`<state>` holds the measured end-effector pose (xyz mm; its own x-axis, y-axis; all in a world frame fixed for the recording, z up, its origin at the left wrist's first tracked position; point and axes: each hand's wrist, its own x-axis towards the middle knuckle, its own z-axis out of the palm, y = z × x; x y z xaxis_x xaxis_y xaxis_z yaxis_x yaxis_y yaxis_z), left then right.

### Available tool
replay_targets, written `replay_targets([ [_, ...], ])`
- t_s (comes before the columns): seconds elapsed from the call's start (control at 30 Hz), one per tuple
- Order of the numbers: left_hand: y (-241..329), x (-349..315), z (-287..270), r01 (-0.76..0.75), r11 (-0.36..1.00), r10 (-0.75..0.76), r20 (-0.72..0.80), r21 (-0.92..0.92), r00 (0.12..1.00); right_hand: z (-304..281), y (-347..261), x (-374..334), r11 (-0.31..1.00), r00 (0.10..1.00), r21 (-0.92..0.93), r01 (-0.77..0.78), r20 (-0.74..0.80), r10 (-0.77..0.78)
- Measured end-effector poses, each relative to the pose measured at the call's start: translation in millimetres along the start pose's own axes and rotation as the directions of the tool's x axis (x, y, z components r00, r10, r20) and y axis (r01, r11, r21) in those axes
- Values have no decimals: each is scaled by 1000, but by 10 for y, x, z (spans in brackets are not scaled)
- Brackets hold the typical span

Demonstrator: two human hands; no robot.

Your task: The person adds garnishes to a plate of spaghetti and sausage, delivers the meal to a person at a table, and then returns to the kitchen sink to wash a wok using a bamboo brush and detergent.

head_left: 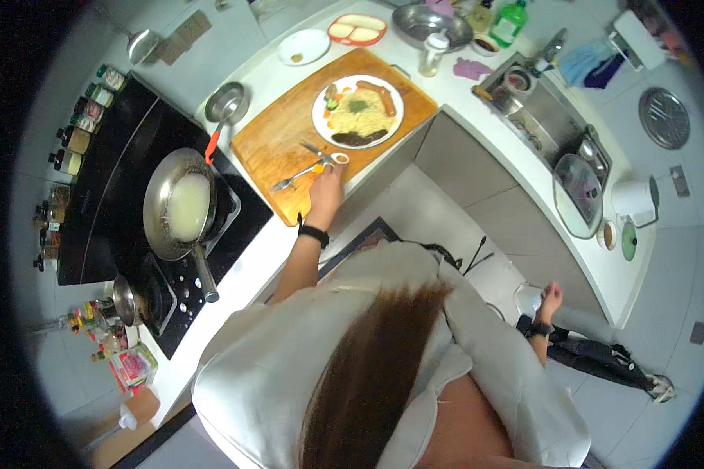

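My left hand is over the near edge of the wooden cutting board, its fingers closed at the pale ring handle of a pair of scissors. Silver tongs lie beside the fingers, partly hidden where they meet the scissors. Farther back on the board sits a white plate of noodles, with sausages, dark pieces of food and some vegetables. Low on my right side, away from the counter, my right hand has curled fingers; whether they hold anything is hidden.
A wok with pale liquid rests on the black stove to the left, handle toward me. Close by is a small metal pan with an orange handle. A white plate and a divided dish stand behind the board; the sink is right.
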<state>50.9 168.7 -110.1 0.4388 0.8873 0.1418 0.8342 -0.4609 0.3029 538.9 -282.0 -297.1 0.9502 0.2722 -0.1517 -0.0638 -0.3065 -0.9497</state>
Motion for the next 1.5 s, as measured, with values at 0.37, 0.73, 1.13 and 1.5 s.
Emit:
replay_targets([
  [0.37, -777, 119, 290, 139, 974, -137, -26, 177, 990, 2718, -2920, -156, 903, 719, 43, 427, 589, -368],
  [0.73, -745, 53, 361, 81, 973, -29, -230, 218, 973, 3723, -3617, -1112, 719, 98, 171, 674, 943, -317],
  [1.13, -336, -263, -449, -85, 996, 89, -342, 26, 935, 4078, -3752, -2095, 708, -218, 357, 610, 934, -283],
  [1.5, -15, 167, -439, -209, 918, 155, -179, -338, 971, 3464, -3082, -1795, 874, 392, -48, 483, 905, -167],
])
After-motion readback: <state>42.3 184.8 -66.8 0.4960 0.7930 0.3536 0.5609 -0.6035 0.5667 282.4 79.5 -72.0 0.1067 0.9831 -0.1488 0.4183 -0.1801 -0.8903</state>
